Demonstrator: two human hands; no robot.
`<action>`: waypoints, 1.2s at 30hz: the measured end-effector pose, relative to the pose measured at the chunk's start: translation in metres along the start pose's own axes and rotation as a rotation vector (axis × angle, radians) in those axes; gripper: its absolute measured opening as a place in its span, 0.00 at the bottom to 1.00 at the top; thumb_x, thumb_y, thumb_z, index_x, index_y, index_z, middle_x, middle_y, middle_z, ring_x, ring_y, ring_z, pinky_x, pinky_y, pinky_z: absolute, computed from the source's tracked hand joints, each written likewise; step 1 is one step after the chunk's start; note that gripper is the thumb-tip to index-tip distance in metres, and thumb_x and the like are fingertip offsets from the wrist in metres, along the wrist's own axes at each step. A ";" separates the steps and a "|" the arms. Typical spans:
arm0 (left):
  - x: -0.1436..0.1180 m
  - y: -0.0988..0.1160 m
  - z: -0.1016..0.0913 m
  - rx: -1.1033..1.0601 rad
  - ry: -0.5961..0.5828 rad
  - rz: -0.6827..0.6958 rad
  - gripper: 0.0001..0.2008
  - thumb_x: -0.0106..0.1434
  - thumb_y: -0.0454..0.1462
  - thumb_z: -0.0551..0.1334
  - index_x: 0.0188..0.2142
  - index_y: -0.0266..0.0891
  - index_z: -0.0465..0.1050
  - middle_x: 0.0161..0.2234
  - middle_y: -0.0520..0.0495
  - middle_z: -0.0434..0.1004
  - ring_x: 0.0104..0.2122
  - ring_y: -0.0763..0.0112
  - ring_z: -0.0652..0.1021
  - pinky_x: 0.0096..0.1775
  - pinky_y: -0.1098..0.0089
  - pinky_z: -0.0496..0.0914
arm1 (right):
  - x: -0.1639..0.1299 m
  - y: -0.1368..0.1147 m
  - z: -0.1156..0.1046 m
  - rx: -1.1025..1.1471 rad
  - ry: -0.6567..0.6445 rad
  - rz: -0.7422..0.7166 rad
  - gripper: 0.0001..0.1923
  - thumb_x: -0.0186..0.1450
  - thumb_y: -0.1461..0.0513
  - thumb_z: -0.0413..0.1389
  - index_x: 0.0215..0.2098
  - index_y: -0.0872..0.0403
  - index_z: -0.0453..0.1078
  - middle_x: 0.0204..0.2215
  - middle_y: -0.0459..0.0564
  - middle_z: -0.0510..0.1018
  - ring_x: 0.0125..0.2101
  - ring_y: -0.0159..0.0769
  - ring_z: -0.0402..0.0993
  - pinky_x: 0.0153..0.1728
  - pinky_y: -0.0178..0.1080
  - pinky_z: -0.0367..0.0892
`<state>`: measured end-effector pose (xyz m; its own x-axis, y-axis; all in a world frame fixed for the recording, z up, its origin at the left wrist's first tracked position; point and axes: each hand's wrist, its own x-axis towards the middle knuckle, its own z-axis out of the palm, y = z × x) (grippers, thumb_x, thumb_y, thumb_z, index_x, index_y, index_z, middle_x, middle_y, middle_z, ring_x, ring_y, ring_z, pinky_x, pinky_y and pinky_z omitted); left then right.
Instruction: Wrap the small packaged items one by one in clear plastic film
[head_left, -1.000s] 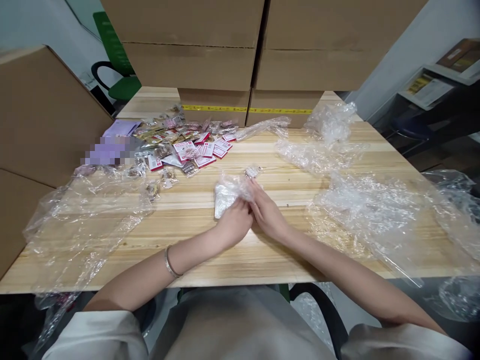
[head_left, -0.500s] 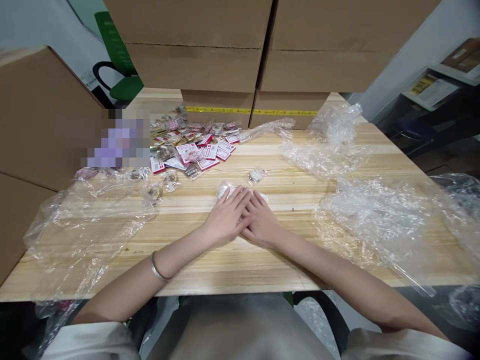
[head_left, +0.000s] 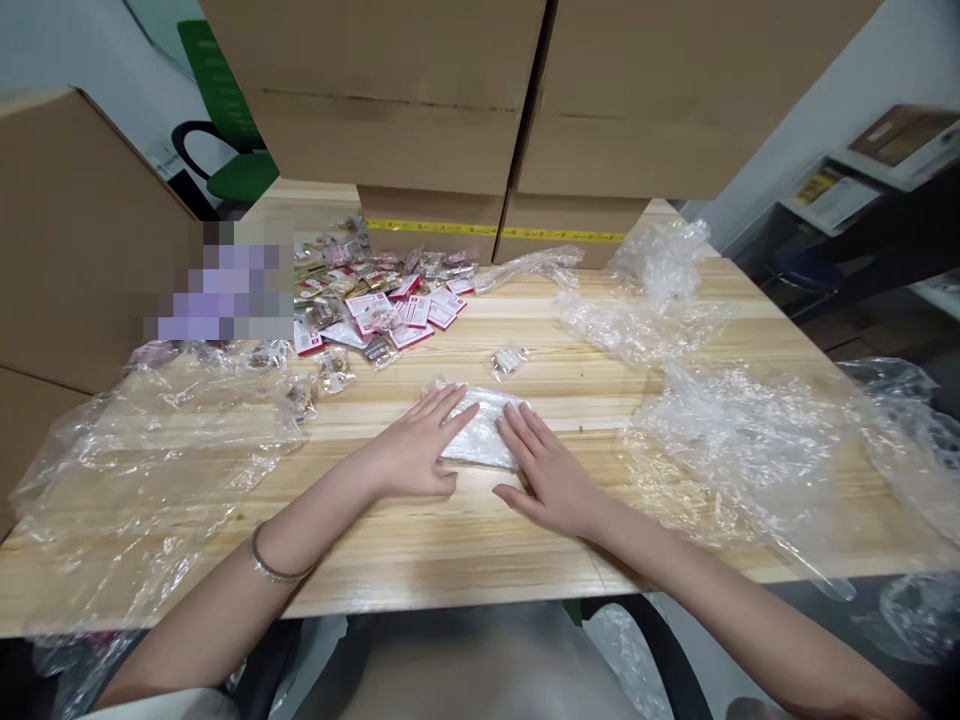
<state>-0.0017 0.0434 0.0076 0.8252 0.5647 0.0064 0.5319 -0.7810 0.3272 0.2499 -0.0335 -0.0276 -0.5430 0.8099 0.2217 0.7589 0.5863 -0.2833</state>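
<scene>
A small clear plastic bag lies flat on the wooden table in front of me. My left hand rests palm down on its left side, fingers spread. My right hand presses flat on its right side, fingers apart too. Neither hand grips anything. A tiny packet lies just beyond the bag.
A pile of small red-and-white packets sits at the back left. Crumpled clear plastic sheets cover the left and the right of the table. Stacked cardboard boxes stand behind, another box at the left.
My hands held a bunched plastic bag a second ago. They laid it down and slid apart, so the bag now lies flattened between them.
</scene>
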 end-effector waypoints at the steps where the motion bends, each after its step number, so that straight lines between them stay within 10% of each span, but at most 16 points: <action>1: -0.002 -0.003 -0.002 0.013 0.014 0.013 0.44 0.56 0.39 0.66 0.69 0.35 0.51 0.70 0.29 0.45 0.70 0.45 0.50 0.66 0.47 0.50 | -0.002 0.000 -0.002 0.005 0.002 0.003 0.46 0.69 0.48 0.52 0.74 0.58 0.33 0.71 0.62 0.44 0.71 0.54 0.32 0.65 0.60 0.51; 7: -0.001 -0.011 -0.009 -0.110 0.147 0.108 0.25 0.60 0.33 0.62 0.58 0.37 0.69 0.57 0.35 0.73 0.59 0.53 0.72 0.60 0.54 0.64 | -0.004 0.010 -0.021 0.035 0.094 -0.018 0.37 0.67 0.57 0.56 0.71 0.55 0.51 0.64 0.60 0.65 0.64 0.49 0.60 0.61 0.55 0.62; 12: 0.002 0.006 -0.008 -0.524 0.395 -0.032 0.11 0.64 0.37 0.61 0.46 0.38 0.75 0.40 0.44 0.81 0.37 0.67 0.80 0.41 0.70 0.73 | -0.007 0.010 -0.056 0.318 0.148 0.148 0.20 0.71 0.58 0.53 0.61 0.48 0.67 0.46 0.52 0.82 0.39 0.40 0.81 0.42 0.44 0.76; 18: 0.010 0.023 0.009 -1.102 0.199 -0.279 0.21 0.49 0.43 0.74 0.39 0.36 0.76 0.35 0.46 0.80 0.34 0.65 0.78 0.36 0.70 0.73 | -0.009 0.007 -0.089 0.747 -0.179 0.267 0.19 0.70 0.49 0.53 0.47 0.51 0.77 0.40 0.49 0.83 0.36 0.37 0.80 0.33 0.36 0.74; 21: 0.014 0.023 0.016 -1.283 0.158 -0.490 0.21 0.50 0.44 0.75 0.40 0.36 0.76 0.36 0.45 0.82 0.34 0.64 0.79 0.37 0.69 0.74 | 0.008 0.063 -0.107 0.719 -0.225 0.260 0.22 0.73 0.49 0.45 0.44 0.49 0.78 0.41 0.49 0.83 0.40 0.39 0.79 0.41 0.43 0.74; 23: 0.016 0.021 0.018 -1.383 0.186 -0.587 0.21 0.50 0.45 0.75 0.41 0.37 0.77 0.37 0.44 0.83 0.35 0.64 0.80 0.38 0.68 0.74 | 0.029 0.125 -0.124 0.422 -0.005 0.482 0.26 0.74 0.49 0.40 0.41 0.51 0.78 0.41 0.52 0.82 0.42 0.41 0.78 0.45 0.46 0.72; 27: 0.019 0.017 0.017 -1.524 0.275 -0.696 0.24 0.47 0.44 0.77 0.41 0.37 0.77 0.38 0.43 0.83 0.35 0.63 0.81 0.39 0.67 0.74 | 0.075 0.251 -0.154 -0.042 0.269 0.856 0.39 0.66 0.47 0.53 0.68 0.62 0.56 0.65 0.71 0.59 0.65 0.59 0.53 0.62 0.58 0.49; 32: 0.020 0.017 0.013 -1.527 0.277 -0.773 0.24 0.46 0.44 0.77 0.40 0.36 0.78 0.35 0.45 0.83 0.33 0.65 0.80 0.36 0.69 0.73 | 0.108 0.344 -0.150 -0.183 0.153 1.071 0.51 0.61 0.39 0.55 0.72 0.56 0.45 0.71 0.70 0.38 0.69 0.68 0.34 0.62 0.65 0.36; 36: 0.021 0.019 0.014 -1.534 0.277 -0.780 0.23 0.46 0.46 0.77 0.38 0.37 0.79 0.34 0.46 0.82 0.33 0.65 0.79 0.36 0.70 0.73 | 0.125 0.380 -0.129 -0.221 0.058 1.084 0.48 0.63 0.37 0.51 0.70 0.57 0.52 0.71 0.68 0.40 0.69 0.62 0.39 0.63 0.59 0.42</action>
<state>0.0283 0.0362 0.0007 0.3433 0.8066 -0.4812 -0.0273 0.5207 0.8533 0.5167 0.2886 0.0133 0.4615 0.8871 0.0026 0.8725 -0.4534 -0.1822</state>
